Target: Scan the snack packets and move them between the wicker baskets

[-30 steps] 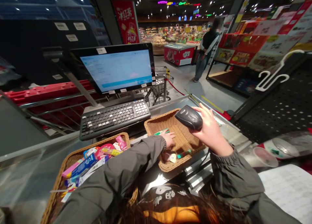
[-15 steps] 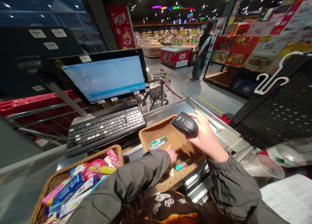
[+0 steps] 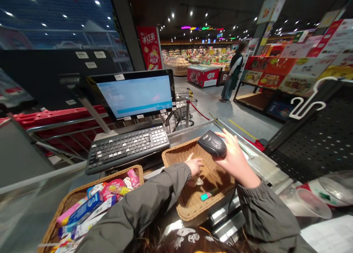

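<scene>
My right hand is closed around a black handheld barcode scanner, raised over the far right part of a wicker basket. Inside that basket is my left hand, its fingers stretched and apart, nothing plainly held. Just below its fingers lies a small pale scrap. A small teal and pink pack rests on the basket floor, nearer me. My left hand and sleeve cover part of the basket's left side. A second wicker basket at left holds several colourful packs, including a blue box.
Behind the baskets stand a keyboard and a lit monitor. At right are a clear plastic cup, paper sheets and a white hanger on a black perforated panel. A person stands in the aisle beyond.
The view has shifted slightly. My left hand has moved within the basket, its fingers now more raised and spread. The green and white packs by the basket's left wall no longer show.
</scene>
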The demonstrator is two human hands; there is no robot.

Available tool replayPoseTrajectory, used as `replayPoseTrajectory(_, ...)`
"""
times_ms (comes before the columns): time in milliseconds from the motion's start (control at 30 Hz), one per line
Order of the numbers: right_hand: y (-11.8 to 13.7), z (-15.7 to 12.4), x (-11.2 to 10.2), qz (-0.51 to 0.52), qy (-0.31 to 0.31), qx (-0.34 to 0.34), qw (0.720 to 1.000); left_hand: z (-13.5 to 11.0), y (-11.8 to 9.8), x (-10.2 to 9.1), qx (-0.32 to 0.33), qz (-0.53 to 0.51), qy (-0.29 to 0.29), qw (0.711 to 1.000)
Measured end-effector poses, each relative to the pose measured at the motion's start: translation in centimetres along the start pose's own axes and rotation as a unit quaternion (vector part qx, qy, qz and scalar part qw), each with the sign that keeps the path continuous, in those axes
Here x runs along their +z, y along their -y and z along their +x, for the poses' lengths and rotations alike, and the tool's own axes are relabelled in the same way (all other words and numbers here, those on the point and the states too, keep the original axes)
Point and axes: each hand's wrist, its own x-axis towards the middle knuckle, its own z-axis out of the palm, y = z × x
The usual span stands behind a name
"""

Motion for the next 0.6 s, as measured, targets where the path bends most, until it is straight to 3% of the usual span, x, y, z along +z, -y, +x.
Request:
replayPoseTrajectory(133, 0.4, 0.4, 0.0, 0.006, -0.024, -0.001, 1.000, -1.2, 3.0, -6.2, -0.030, -0.029, -0.053, 0.998)
replayPoseTrajectory(333, 1.9, 1.8, 0.3, 0.006, -0.061, -0.037, 0.997, -6.3, 5.6, -14.8, -0.160, -0.095, -0.248, 0.951)
replayPoseTrajectory(467, 4.0, 3.2, 0.0, 0.018, -0.085, -0.069, 0.994, -10.1, 6.3, -18.0, -0.198, -0.107, -0.336, 0.915)
replayPoseTrajectory(600, 6.9, 4.2, -0.2, 0.025, -0.079, -0.105, 0.991, -13.1, 7.1, -19.5, -0.212, -0.125, -0.400, 0.883)
